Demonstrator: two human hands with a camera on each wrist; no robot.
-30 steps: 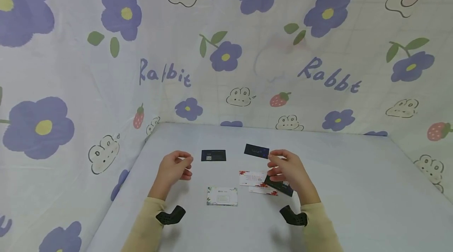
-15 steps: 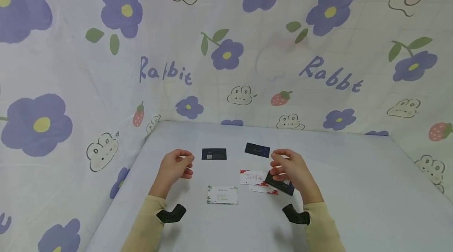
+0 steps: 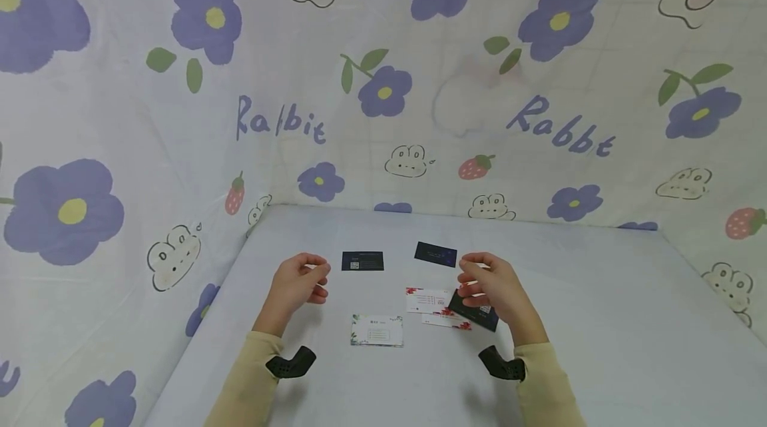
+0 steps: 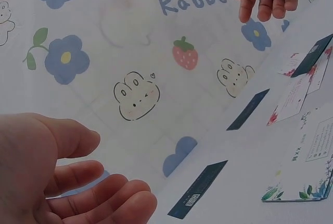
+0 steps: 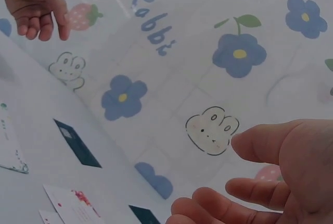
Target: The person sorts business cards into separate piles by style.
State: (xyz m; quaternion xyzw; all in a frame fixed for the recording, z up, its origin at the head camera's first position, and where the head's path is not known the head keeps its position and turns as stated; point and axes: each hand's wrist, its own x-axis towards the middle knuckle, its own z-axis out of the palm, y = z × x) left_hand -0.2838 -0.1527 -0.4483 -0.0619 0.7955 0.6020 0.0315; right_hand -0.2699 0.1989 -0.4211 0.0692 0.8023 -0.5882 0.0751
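Note:
My left hand (image 3: 297,284) hovers over the table's left side, fingers loosely curved and holding nothing. Just right of it lies a dark business card (image 3: 362,261) with a small square code. My right hand (image 3: 488,284) is held up over the right-hand cards, also with nothing between thumb and fingers. Beyond its fingertips lies a second dark card (image 3: 435,254), slightly turned. Partly hidden under that hand in the head view, a third dark card (image 3: 470,312) overlaps white cards with red flowers (image 3: 427,300). A white card with green leaves (image 3: 377,331) lies nearer, apparently on a small stack.
The white table (image 3: 599,320) meets a patterned cloth wall (image 3: 359,147) at the back and sides. Dark wrist mounts (image 3: 291,363) sit on both cream sleeves (image 3: 248,380).
The right hand has shifted slightly to the right, away from the far dark card. The whole head view has moved a little. The cards lie as before.

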